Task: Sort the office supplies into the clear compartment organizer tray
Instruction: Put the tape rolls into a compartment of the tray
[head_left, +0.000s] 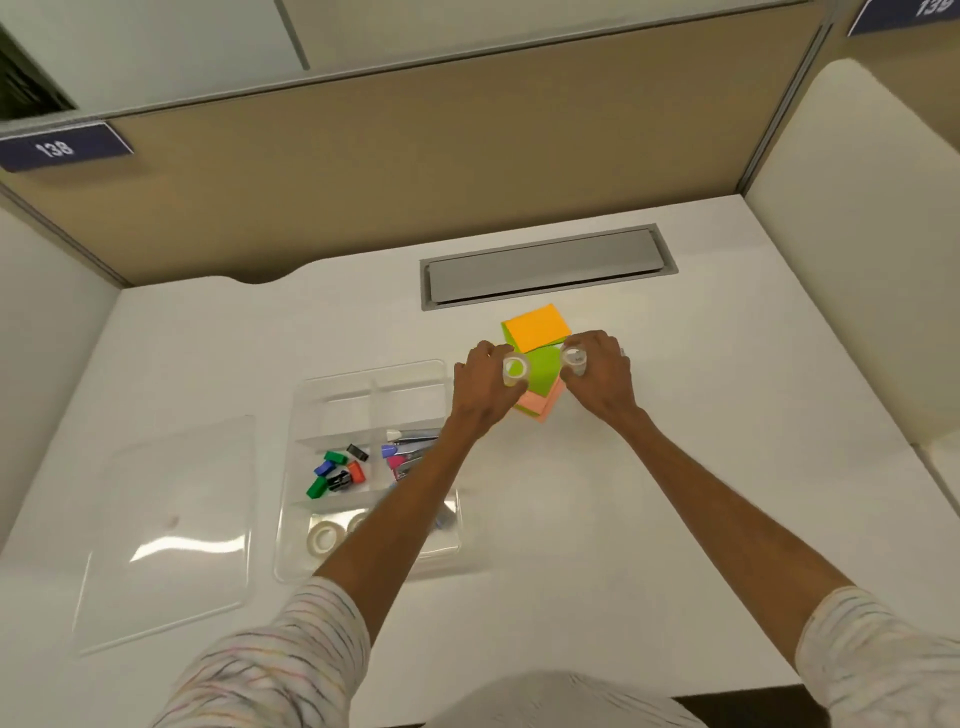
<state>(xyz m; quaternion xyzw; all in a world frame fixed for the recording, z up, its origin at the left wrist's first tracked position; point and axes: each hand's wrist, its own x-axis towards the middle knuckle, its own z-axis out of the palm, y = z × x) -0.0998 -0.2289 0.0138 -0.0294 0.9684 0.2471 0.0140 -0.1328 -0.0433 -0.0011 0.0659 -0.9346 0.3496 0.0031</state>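
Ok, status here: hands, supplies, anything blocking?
Both busy: left hand grips a tape roll, right hand a second tape roll. Rolls beside the sticky notes. Only left forearm crosses the tray.

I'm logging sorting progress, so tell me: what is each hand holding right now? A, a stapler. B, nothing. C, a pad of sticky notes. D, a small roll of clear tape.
D: the left hand grips a tape roll and the right hand grips a second tape roll, both above the sticky notes.
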